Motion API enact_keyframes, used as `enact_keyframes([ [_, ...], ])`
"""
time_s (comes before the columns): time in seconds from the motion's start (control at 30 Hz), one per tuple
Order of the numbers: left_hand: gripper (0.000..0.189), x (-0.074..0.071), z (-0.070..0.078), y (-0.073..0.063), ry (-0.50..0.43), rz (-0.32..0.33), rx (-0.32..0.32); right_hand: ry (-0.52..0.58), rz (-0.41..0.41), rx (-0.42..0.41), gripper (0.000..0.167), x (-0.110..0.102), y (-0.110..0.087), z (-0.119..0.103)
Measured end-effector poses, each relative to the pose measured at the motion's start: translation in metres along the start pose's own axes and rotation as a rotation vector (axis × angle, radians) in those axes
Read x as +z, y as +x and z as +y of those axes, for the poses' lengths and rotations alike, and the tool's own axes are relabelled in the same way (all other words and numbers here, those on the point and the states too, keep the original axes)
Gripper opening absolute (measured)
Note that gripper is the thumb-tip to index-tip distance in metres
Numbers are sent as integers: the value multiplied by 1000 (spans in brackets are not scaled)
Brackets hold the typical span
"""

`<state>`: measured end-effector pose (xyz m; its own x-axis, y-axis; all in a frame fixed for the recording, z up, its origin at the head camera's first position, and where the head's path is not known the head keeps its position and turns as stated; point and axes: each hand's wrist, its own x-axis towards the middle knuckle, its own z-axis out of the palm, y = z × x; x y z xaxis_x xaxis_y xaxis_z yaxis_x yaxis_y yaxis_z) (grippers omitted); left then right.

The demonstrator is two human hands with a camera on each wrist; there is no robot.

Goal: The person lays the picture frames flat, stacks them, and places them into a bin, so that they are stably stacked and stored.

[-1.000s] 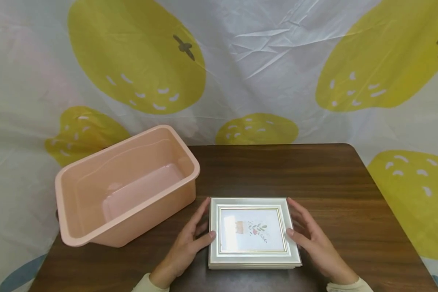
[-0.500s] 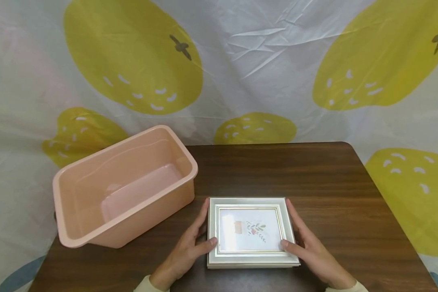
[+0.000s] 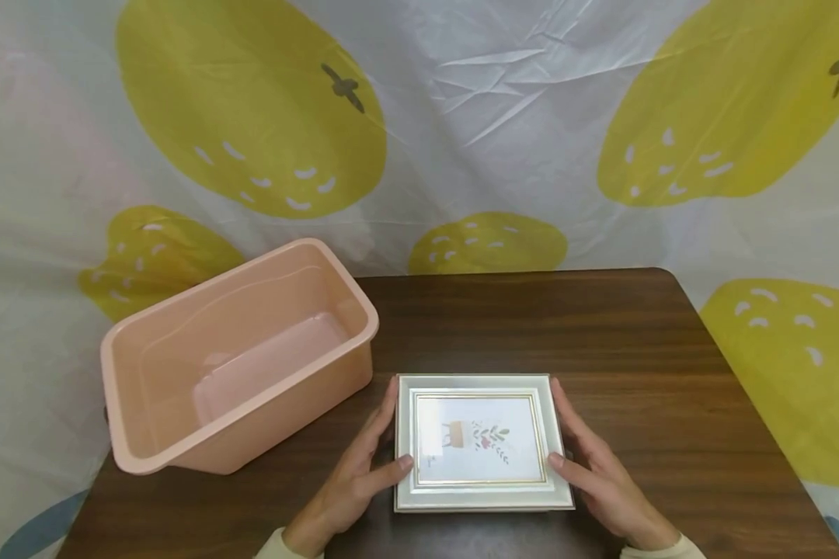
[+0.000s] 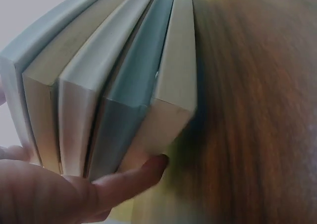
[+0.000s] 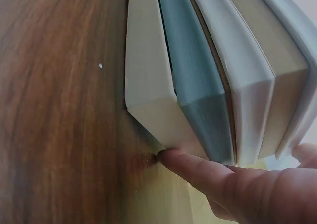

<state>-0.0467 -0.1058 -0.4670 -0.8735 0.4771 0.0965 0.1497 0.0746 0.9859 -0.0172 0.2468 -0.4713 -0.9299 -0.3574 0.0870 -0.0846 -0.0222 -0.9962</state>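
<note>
A silver-white picture frame with a flower-pot print under glass lies on top of a stack near the table's front. Both wrist views show several layers in the stack, among them a blue-grey layer and a cream bottom layer. My left hand grips the stack's left side, its thumb over the top frame's border and fingers along the side. On the opposite side, my right hand holds it likewise. In each wrist view a fingertip reaches the bottom layer. Whether the stack is off the table I cannot tell.
A pink plastic bin, with nothing seen inside, stands at the left of the dark wooden table. Behind the table hangs a pale curtain printed with yellow fruit.
My right thumb slid inward onto the top frame's border, then back to its edge. The top frame appears slightly higher in view, and less of the layers below shows at its front.
</note>
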Motion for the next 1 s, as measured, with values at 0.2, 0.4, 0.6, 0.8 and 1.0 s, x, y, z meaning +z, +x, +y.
enact_keyframes([
  [0.2, 85, -5, 3, 1, -39, -4, -61, -40, 3, -23, 81, -2, 1, -4],
  [0.4, 81, -9, 7, 1, -40, -25, -37, -112, 29, -99, 78, -4, 3, -12],
  [0.6, 81, -10, 19, 4, 0, -15, 11, -140, 63, -123, 77, -6, 6, -26],
  [0.8, 84, -8, 37, 11, -1, -11, 34, -138, 52, -154, 77, -12, 10, -47],
  [1.0, 83, -15, 61, 19, 25, 17, 53, -165, 106, -184, 76, -11, 19, -62],
])
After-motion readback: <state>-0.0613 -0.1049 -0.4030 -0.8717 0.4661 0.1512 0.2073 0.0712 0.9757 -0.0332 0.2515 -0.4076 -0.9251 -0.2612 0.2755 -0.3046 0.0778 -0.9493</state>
